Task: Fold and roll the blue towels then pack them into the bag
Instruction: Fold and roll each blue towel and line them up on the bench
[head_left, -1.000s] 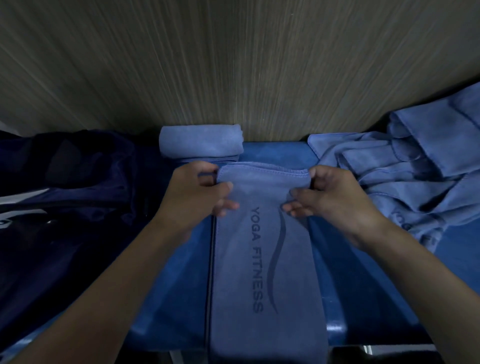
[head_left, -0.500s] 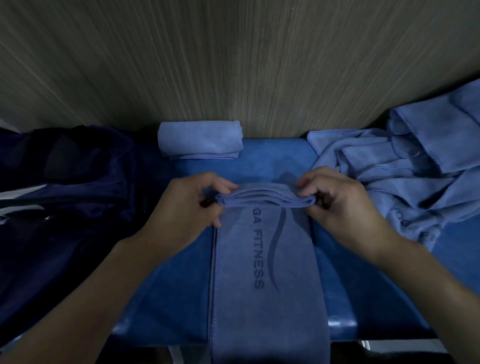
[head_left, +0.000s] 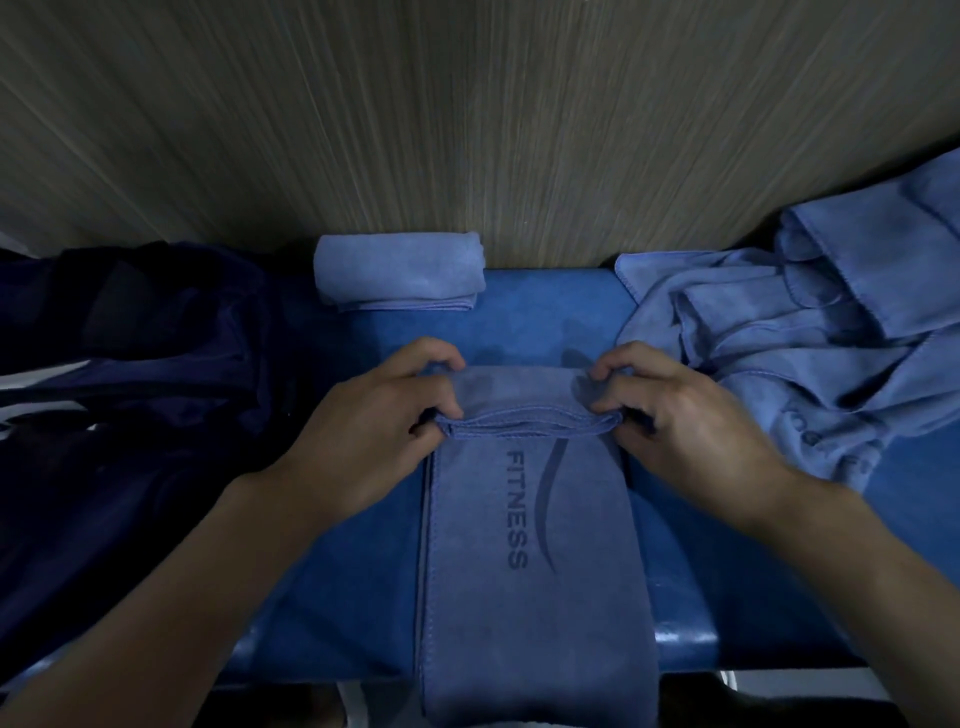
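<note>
Head view: a long folded blue towel (head_left: 530, 545) printed FITNESS lies lengthwise on a blue table (head_left: 545, 317). The left hand (head_left: 374, 421) and right hand (head_left: 685, 415) each pinch an end of its rolled far edge with curled fingers. A rolled towel (head_left: 397, 270) sits beyond, a dark bag (head_left: 130, 353) left.

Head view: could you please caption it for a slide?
Left hand and right hand pinch the rolled end of a blue towel; a finished roll lies beyond.
</note>
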